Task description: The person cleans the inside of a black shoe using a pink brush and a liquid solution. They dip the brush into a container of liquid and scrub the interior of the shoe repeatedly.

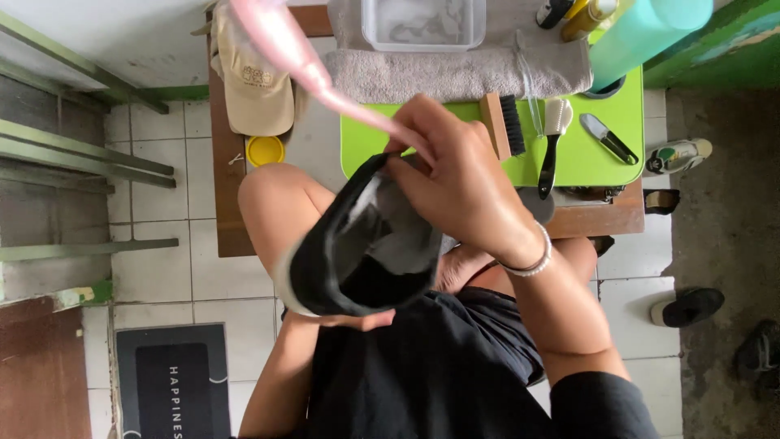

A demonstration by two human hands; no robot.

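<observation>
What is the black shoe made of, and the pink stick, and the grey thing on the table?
The black shoe looks like soft cloth or suede with a matte finish, and its pale edge seems rubbery. The pink stick, held by the right hand, looks like smooth, glossy plastic, though blur leaves that open. The grey towel looks like fluffy woven cloth: its surface is nubbly and folds softly.

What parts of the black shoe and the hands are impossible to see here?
Head view only:
- Left hand: mostly hidden under the black shoe; only the fingers show.
- Shoe toe: covered by the right hand.
- Pink tool: blurred, its top end cut off by the upper edge, its tip hidden behind the right hand.
</observation>
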